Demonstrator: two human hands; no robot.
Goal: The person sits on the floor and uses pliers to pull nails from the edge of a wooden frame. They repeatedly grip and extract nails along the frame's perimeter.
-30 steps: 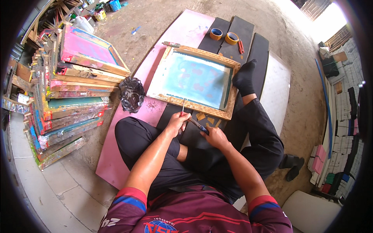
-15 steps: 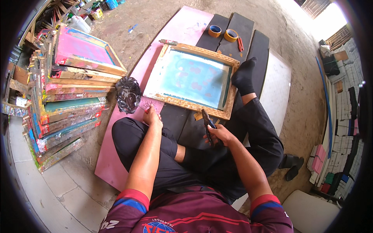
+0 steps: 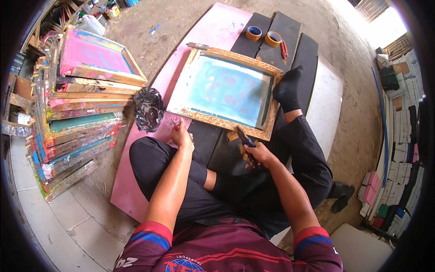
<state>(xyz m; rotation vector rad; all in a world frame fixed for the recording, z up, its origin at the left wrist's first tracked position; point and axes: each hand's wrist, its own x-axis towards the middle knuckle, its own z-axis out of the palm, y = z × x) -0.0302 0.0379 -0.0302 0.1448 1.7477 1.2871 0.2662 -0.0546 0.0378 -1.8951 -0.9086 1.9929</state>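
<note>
A wooden-framed screen (image 3: 226,123) with light blue mesh lies before me on a pink board and black planks. My right hand (image 3: 259,155) is closed around black pliers (image 3: 247,141), their jaws pointing at the frame's near edge. My left hand (image 3: 182,135) is held just off the frame's near left corner with its fingers drawn together; what they pinch, if anything, is too small to make out. Beside it, a little cluster of tiny bits (image 3: 171,121) lies on the pink board (image 3: 131,181). A crumpled black plastic bag (image 3: 148,110) sits left of the frame.
Two tape rolls, one blue inside (image 3: 253,32) and one yellow (image 3: 273,39), lie beyond the frame near a red cutter (image 3: 284,50). Stacked paint-stained screens (image 3: 86,97) rise at left. My black-socked foot (image 3: 287,88) rests against the frame's right side.
My left hand has drawn slightly right, away from the tiny bits, and its fingers have turned upward. The pliers have shifted a little right in my right hand, their handles now closer together.
</note>
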